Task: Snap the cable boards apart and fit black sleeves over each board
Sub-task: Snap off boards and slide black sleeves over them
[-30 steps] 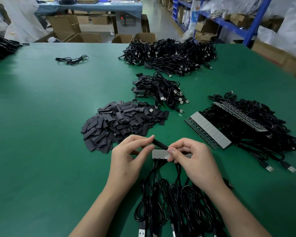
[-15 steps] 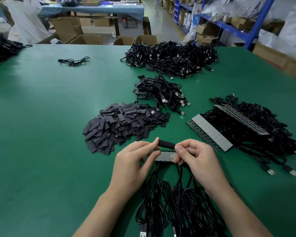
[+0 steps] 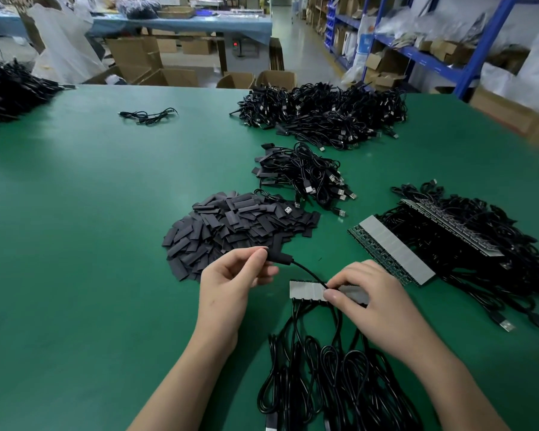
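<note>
My left hand (image 3: pixel 234 275) pinches a black-sleeved board (image 3: pixel 279 258) between thumb and fingertips, lifted just in front of the pile of loose black sleeves (image 3: pixel 231 225). Its black cable (image 3: pixel 308 272) curves down to my right hand (image 3: pixel 371 297). That hand grips a short grey strip of joined boards (image 3: pixel 305 290) lying on the green table (image 3: pixel 91 244). The strip's black cables (image 3: pixel 324 368) trail toward me in loops.
To the right lie longer board strips (image 3: pixel 392 250) on a tangle of cables (image 3: pixel 479 244). Sleeved cables form a small heap (image 3: pixel 302 175) behind the sleeves and a large heap (image 3: pixel 324 116) farther back. A lone cable (image 3: pixel 148 116) and another heap (image 3: pixel 10 91) lie far left.
My left hand has pulled the sleeved board away to the left, off the strip, drawing its cable out. My right hand has stayed holding the strip down.
</note>
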### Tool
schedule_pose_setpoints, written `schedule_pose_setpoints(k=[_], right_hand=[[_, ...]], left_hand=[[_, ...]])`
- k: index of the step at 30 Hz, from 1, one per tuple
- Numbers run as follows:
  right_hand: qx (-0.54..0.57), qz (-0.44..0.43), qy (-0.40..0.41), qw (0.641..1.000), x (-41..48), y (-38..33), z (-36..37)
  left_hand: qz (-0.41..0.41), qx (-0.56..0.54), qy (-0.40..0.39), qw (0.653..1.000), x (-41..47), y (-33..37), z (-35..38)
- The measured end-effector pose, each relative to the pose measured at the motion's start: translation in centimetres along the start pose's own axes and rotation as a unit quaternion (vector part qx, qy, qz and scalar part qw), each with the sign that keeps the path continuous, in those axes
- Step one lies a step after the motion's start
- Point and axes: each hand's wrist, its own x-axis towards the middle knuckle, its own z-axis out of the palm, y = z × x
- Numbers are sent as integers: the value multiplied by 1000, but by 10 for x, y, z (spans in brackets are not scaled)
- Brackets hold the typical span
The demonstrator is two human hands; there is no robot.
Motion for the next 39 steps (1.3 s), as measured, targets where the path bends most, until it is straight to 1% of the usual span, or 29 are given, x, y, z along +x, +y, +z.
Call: schedule_pose_setpoints(k=[2, 5, 7, 9, 11, 13, 15, 16, 18, 20, 22, 24, 25, 26, 27, 28, 29, 30, 33, 36, 37, 39], right_hand=[[1, 3, 6, 1000, 0, -1, 3], [51, 37, 45, 997, 0, -2, 1], [83, 57, 75, 992, 6, -7, -8], [83, 60, 101, 990, 23, -17, -19], [49, 41, 127, 990, 55, -29, -33], [12, 20, 148, 989, 97, -43, -47], [-15, 9, 164, 986, 148, -56, -62], [-36, 10, 167, 985, 170, -62, -70], [-75, 26, 144, 986, 203, -72, -81], [-90, 27, 119, 988, 213, -75, -81], [-93, -4, 87, 992, 197, -74, -71], [-81, -14, 9, 997, 162, -64, -53], [-67, -4, -41, 997, 139, -57, -43], [-48, 7, -86, 995, 116, -49, -33], [-28, 16, -117, 993, 95, -41, -25], [-16, 23, -132, 991, 76, -33, -17], [-7, 30, -135, 990, 60, -27, -11], [2, 36, -125, 992, 47, -22, -5], [30, 40, -57, 997, 25, -15, 10], [65, 23, 1, 998, 17, -15, 19], [71, 20, 14, 997, 15, -15, 21], [65, 10, 34, 997, 12, -16, 25]], left_hand=[[4, 4, 4, 1000, 1, -1, 0], [27, 26, 8, 999, 2, -3, 1], [43, 88, 0, 995, 3, -5, 0], [61, 186, -22, 980, 3, -7, -1], [102, 304, -45, 946, 3, -8, -2], [151, 425, -79, 889, 1, -9, -2], [161, 506, -111, 840, -1, -9, -3], [158, 530, -120, 824, -2, -9, -3], [153, 563, -135, 801, -3, -11, -5], [146, 571, -150, 794, -1, -12, -6], [137, 564, -165, 798, 1, -11, -7], [131, 546, -174, 809, 3, -9, -6], [124, 521, -175, 826, 3, -7, -6], [108, 475, -176, 855, 2, -6, -5], [85, 413, -184, 888, 1, -5, -4], [64, 352, -197, 913, 0, -5, -3], [53, 306, -208, 928, -1, -4, -2], [50, 278, -212, 935, -2, -3, 0], [49, 230, -218, 947, -5, -1, 2], [17, 155, -219, 963, -7, 1, 3], [12, 149, -208, 967, -8, 2, 4], [33, 198, -186, 962, -9, 0, 6]])
